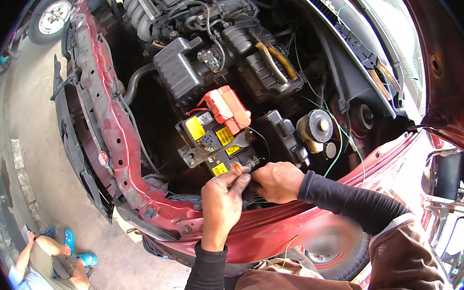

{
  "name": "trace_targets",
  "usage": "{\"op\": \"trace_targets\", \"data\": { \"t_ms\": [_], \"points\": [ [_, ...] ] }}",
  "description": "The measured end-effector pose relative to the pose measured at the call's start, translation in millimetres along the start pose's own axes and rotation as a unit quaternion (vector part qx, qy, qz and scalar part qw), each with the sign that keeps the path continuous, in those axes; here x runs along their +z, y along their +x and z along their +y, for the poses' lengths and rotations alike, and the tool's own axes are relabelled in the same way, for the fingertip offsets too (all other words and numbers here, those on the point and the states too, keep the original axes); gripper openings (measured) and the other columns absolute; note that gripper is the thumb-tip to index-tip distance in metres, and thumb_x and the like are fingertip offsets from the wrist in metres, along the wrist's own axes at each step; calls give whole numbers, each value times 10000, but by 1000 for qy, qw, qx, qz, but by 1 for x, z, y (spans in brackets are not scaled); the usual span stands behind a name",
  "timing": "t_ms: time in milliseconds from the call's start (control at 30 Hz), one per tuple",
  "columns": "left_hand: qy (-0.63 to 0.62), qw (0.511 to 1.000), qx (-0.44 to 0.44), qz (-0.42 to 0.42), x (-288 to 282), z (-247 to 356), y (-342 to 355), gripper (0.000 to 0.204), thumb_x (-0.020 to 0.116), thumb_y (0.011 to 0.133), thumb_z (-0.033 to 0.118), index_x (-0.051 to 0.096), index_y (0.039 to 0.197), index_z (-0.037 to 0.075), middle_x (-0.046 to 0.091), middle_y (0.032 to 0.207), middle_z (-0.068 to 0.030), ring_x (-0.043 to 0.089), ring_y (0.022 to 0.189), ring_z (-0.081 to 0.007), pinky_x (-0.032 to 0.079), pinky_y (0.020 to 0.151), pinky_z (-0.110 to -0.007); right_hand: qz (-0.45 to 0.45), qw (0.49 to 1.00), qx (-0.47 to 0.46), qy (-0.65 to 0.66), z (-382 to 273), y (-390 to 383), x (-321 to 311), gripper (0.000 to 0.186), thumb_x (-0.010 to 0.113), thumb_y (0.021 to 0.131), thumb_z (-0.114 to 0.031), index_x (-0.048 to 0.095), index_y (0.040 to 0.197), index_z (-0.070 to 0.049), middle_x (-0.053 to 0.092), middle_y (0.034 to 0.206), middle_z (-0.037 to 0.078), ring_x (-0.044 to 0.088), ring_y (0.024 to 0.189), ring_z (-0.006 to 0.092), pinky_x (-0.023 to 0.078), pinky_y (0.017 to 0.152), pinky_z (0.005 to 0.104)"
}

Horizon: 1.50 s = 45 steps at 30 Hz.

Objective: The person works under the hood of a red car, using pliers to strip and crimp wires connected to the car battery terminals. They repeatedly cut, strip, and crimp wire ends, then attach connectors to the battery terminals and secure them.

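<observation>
My left hand (223,198) is closed near the lower edge of the car battery (216,149), thumb and fingers pressed together on something too small to make out. My right hand (276,182) is curled just to its right, fingertips hidden beside the battery's front corner, so what it holds cannot be seen. The battery has yellow labels, a metal hold-down across it and a red cover (228,106) on its far end. Thin green wires (333,166) run down past the right side of the bay toward the red fender.
A black airbox (179,72), engine (176,6) and fluid reservoir (313,129) surround the battery. Cutting or crimping tools (380,77) lie along the windscreen edge, and yellow-handled pliers (277,61) on a black box. A seated person (56,282) in blue sandals is at lower left. A red front rail (107,100) borders the bay.
</observation>
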<state>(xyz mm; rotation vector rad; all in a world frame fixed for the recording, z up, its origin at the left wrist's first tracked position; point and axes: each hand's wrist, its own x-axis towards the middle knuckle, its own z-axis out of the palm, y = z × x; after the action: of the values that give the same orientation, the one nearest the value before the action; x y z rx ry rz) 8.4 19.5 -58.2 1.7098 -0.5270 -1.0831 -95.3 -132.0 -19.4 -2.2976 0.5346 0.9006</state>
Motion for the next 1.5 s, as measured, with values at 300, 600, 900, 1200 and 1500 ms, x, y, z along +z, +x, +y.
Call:
{"op": "trace_targets", "data": {
  "t_ms": [300,600,900,1200,1500],
  "points": [
    [-35,994,13,-101,5,-6,12,267,662,1092,207,734,1140,-45,728,860,-39,675,760,-87,571,704,-273,243,938,-168,183,17,-3,-29,317,764,901,-148,719,1175,5,751,986,225,728,976,437,580,832,490],
    [-257,962,-91,-19,-7,-4,17,310,781,1005,229,773,1086,-70,756,877,-67,667,716,-107,554,686,-257,268,922,-83,267,10,-14,-62,290,747,944,-205,748,1143,5,762,953,233,764,900,390,600,841,442],
    [-330,944,-16,-3,-3,-14,15,223,806,957,87,782,1132,-48,793,979,-116,749,894,-158,620,845,-289,470,875,61,-99,94,53,-147,400,786,905,-387,684,1049,-28,692,1096,195,691,1051,387,561,919,473],
    [-317,948,-4,-36,-7,-21,15,201,807,942,41,784,1127,-33,796,1039,-115,759,949,-174,634,915,-319,430,893,100,-90,78,64,-160,399,630,939,-373,669,1050,9,695,1024,258,692,961,445,559,892,532],
    [-407,913,-21,-17,-14,-11,23,257,656,1063,162,672,1248,-15,730,1008,-138,772,964,-286,665,903,-422,337,934,-119,-19,24,-73,-90,295,833,822,-119,591,971,-42,560,915,137,623,881,394,546,771,471]
  ]
}}
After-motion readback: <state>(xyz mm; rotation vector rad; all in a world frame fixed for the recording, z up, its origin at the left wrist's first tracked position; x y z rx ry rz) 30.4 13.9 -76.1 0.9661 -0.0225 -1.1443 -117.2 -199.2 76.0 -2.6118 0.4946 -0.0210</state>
